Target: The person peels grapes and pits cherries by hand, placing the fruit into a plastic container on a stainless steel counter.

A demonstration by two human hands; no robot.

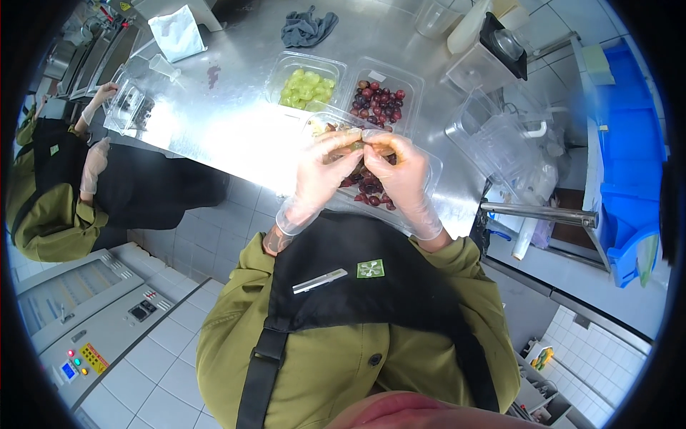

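Both my hands wear clear plastic gloves, and their fingertips meet above a clear plastic tray (pixel 437 170) close to my apron. My left hand (pixel 320 163) pinches a small greenish grape (pixel 356 145), mostly covered by the fingers. My right hand (pixel 399 161) has thumb and forefinger drawn together at the same grape. Dark red grape skins (pixel 370 185) lie in the tray below, partly hidden by my hands. Beyond, at the left, a clear container holds peeled green grapes (pixel 306 88). Whole red grapes (pixel 378 102) fill part of another clear container to its right.
On the steel table (pixel 241 80) lie a grey cloth (pixel 308 28) and a white packet (pixel 177 33). A blender-like appliance (pixel 485 53) and clear plastic containers (pixel 498 137) stand at right. Another gloved person (pixel 59 161) works at the left by a clear container (pixel 128 104).
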